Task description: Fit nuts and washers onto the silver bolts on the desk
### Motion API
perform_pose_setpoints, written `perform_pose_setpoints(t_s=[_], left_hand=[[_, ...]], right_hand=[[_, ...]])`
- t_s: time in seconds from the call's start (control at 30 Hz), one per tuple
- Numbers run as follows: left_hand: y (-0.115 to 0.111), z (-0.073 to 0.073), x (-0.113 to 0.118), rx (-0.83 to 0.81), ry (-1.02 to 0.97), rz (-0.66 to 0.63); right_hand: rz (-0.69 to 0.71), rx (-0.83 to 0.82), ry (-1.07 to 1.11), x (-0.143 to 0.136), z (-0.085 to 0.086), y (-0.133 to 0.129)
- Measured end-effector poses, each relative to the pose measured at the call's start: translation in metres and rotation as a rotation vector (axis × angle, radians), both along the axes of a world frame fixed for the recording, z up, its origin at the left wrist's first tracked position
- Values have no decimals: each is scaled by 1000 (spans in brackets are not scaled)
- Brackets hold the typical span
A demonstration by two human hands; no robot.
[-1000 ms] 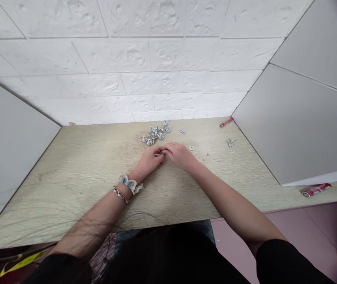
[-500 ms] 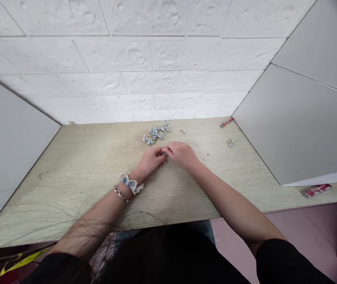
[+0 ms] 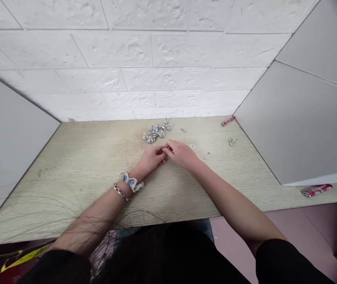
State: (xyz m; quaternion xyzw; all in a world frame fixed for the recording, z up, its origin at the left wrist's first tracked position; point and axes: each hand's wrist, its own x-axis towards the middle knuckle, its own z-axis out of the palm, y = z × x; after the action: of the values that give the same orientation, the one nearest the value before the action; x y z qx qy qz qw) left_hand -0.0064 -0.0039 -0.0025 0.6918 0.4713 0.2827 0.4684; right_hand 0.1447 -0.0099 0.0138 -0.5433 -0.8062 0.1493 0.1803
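Both hands meet over the tabletop, and clock directions here run from that meeting point, with 12 o'clock towards the white brick-patterned wall. The left grip pinches a small metal piece between thumb and fingers; the right grip closes on the same piece from the 3 o'clock side, its thumb and fingertips touching it. The fingers cover most of the piece, so its exact shape cannot be told.

Near the hands, between 11 and 12 o'clock, stands a loose cluster of silver bolts fitted with washers, many with their shanks upright. Two small metal rings or nuts lie between 1 and 2 o'clock. A flat washer lies just short of 3 o'clock, near the right hand, and farther out that way is a small group of thin metal pieces.

One red cylinder rests at 2 o'clock, by the foot of the grey panel; another red cylinder lies well apart, between 3 and 4 o'clock, near the front edge. A frilled blue and white band and a chain bracelet circle the left wrist, between 7 and 8 o'clock
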Motion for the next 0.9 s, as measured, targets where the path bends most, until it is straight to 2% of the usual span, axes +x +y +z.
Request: perform_pose_setpoints(t_s=[0.2,0.47,0.9], left_hand=[[1,-2,-1,12,32,13],[0,2,0,38,87,-24],[-2,8,1,171,296,-54]], right_hand=[[54,6,38,0,0,-1],[78,-28,2,1,3,-3],[35,-32,-112,-1,1,-3]])
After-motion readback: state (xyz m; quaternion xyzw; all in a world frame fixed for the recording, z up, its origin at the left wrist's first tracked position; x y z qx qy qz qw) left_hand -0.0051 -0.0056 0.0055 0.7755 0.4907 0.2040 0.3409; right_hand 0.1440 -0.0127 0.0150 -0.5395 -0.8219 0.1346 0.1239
